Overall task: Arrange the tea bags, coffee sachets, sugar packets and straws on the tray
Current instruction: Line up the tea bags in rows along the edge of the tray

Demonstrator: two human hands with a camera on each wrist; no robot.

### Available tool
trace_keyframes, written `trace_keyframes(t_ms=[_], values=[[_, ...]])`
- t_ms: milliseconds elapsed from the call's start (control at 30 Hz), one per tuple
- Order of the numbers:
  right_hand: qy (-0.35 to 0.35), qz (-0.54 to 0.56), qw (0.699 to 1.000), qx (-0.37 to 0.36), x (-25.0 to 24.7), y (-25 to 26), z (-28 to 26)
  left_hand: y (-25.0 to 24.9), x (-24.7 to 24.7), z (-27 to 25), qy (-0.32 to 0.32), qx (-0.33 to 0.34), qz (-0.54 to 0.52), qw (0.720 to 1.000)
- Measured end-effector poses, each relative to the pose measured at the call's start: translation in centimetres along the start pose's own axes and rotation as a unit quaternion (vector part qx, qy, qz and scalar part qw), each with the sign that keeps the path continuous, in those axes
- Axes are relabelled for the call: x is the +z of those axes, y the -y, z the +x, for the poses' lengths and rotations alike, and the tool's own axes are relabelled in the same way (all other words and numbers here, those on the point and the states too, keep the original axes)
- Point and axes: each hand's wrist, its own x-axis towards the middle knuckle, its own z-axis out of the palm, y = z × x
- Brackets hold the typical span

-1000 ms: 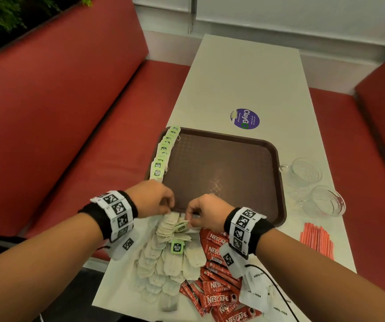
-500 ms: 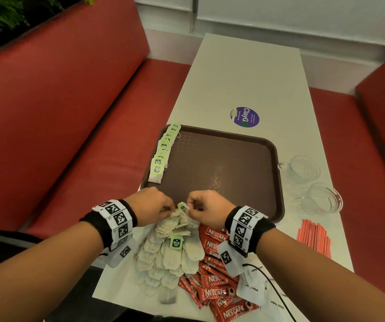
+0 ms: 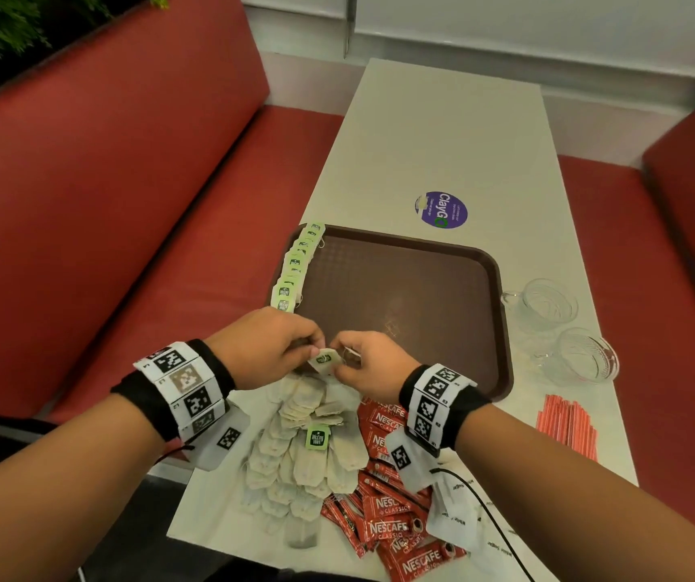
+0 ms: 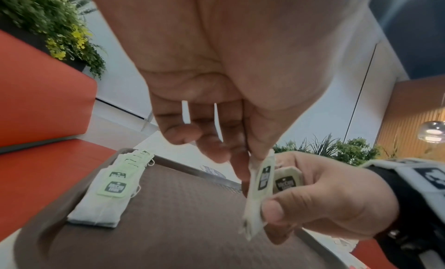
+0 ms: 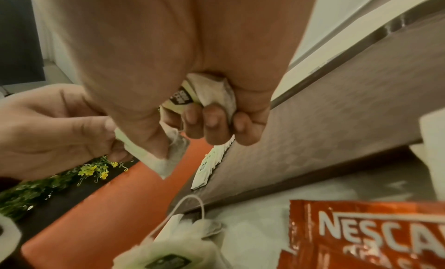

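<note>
A brown tray (image 3: 404,287) lies on the white table, with a row of green-tagged tea bags (image 3: 295,270) overlapping along its left edge. Both hands meet over the tray's near edge. My left hand (image 3: 314,350) pinches one tea bag (image 4: 258,189) between thumb and fingers. My right hand (image 3: 343,363) has its fingers curled round a small bunch of tea bags (image 5: 211,94) and also touches the pinched bag. Below the hands lies a loose pile of tea bags (image 3: 304,443). Red Nescafe sachets (image 3: 388,501), white sugar packets (image 3: 457,514) and red straws (image 3: 568,426) lie on the table.
Two clear glass cups (image 3: 547,304) (image 3: 587,357) stand right of the tray. A purple round sticker (image 3: 441,210) is on the table beyond it. Red bench seats (image 3: 148,254) flank the table, and the table's near edge is close to the pile.
Both hands have risen a little off the tea bag pile toward the tray's near edge, carrying tea bags; one green-tagged bag now sits between them.
</note>
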Motion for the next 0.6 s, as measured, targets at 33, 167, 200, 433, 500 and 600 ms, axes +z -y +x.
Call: trace_keyframes(t_ms=[33, 167, 200, 433, 500, 600], values=[[-0.004, -0.002, 1.000, 0.000, 0.1, 0.0, 0.2, 0.0, -0.1, 0.0, -0.010, -0.001, -0.015, 1.000], [-0.029, 0.021, 0.999, -0.012, 0.2, 0.2, 0.5, 0.3, 0.4, -0.1, -0.041, -0.023, -0.110, 0.993], [-0.034, 0.029, 0.999, -0.013, 0.1, 0.3, 0.6, 0.4, 0.6, -0.1, -0.028, -0.023, -0.113, 0.993], [-0.036, 0.042, 0.998, 0.013, -0.2, 0.6, 1.0, 1.9, 0.9, 0.4, -0.089, -0.048, -0.057, 0.993], [-0.028, 0.069, 0.996, 0.040, -0.3, 0.9, 1.1, 3.2, 0.2, 0.8, -0.096, -0.092, -0.043, 0.990], [-0.031, 0.099, 0.993, 0.063, -0.5, 1.1, 1.1, 6.0, -1.1, 1.9, -0.054, -0.174, 0.020, 0.983]])
